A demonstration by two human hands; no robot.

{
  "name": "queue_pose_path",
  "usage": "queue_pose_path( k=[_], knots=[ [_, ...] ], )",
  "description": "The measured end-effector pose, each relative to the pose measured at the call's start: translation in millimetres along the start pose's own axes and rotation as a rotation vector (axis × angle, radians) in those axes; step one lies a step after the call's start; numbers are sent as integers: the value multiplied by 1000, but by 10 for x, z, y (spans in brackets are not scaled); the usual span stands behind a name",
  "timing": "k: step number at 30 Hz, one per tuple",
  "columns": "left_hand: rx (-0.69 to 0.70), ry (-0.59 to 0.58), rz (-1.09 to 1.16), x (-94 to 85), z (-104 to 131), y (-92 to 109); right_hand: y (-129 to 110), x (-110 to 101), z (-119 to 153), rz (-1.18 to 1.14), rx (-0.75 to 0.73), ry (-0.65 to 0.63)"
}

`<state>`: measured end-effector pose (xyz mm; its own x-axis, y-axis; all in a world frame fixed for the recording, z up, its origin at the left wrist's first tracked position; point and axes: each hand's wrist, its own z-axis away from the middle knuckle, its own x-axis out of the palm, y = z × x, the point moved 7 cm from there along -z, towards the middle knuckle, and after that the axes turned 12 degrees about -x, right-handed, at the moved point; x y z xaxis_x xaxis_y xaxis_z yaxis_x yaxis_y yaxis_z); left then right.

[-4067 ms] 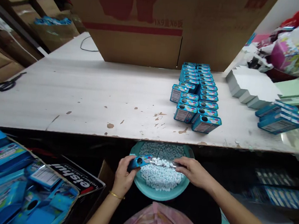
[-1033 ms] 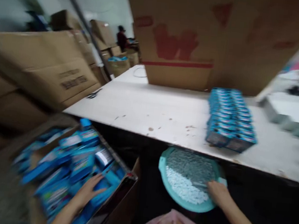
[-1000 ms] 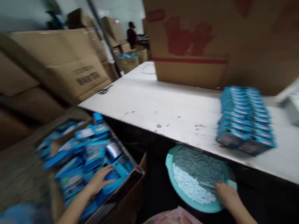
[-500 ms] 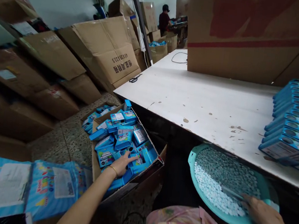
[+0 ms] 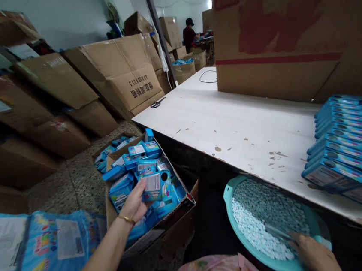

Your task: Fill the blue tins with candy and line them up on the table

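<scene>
My left hand (image 5: 135,204) grips a small blue candy box (image 5: 155,185) with a round dark spot near its top corner. It is held just above many similar boxes (image 5: 120,189) in an open carton (image 5: 190,201). On the other side, my right hand (image 5: 309,251) is closed round a scoop (image 5: 278,232), which looks clear or metallic; its handle is mostly covered by my fingers. The scoop rests among pale blue and white candies (image 5: 252,223) in a turquoise basin (image 5: 233,233). The table's shadow darkens the far part of the candies.
Stacked blue boxes (image 5: 338,147) stand at the right of the white table (image 5: 234,124); a big carton (image 5: 278,72) is behind. Scissors (image 5: 157,103) lie at the left corner. Blue printed bags (image 5: 56,243) and cartons (image 5: 57,79) fill the left. A person (image 5: 189,35) works far back.
My left hand has lifted a candy box from the pile, where it was reaching with fingers spread. My right hand stays at the basin with the scoop. The view has shifted slightly.
</scene>
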<state>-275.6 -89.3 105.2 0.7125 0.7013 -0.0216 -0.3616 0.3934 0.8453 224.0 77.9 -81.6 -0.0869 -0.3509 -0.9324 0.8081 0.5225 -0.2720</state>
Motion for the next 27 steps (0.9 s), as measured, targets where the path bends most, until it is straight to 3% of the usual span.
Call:
queue_pose_path(
  k=[4, 7, 10, 13, 15, 18, 21, 24, 27],
  knots=[
    [-287, -327, 148, 878, 262, -481, -182, -93, 21, -5, -22, -177],
    [-373, -588, 63, 1352, 430, -940, -274, -280, 83, -12, 25, -235],
    [-349, -818, -269, 1529, 519, -1281, -270, -528, 166, 49, 73, -192],
    [-268, -957, -557, 1556, 521, -1293, -207, -700, 234, 146, 113, -119],
    [-285, -1072, -649, 1602, 571, -1200, -196, -672, 214, 108, 137, -103],
    [-395, -1229, -653, 1707, 692, -1092, -294, -430, 25, -16, 186, -109],
    [-518, -1202, -507, 1799, 664, -1115, -520, -96, -301, -125, 207, -119],
    [-525, -1036, -336, 1855, 471, -1192, -711, 152, -588, -265, 200, -99],
    [-492, -890, -231, 1882, 292, -1248, -757, 230, -705, -416, 163, -64]
  ],
)
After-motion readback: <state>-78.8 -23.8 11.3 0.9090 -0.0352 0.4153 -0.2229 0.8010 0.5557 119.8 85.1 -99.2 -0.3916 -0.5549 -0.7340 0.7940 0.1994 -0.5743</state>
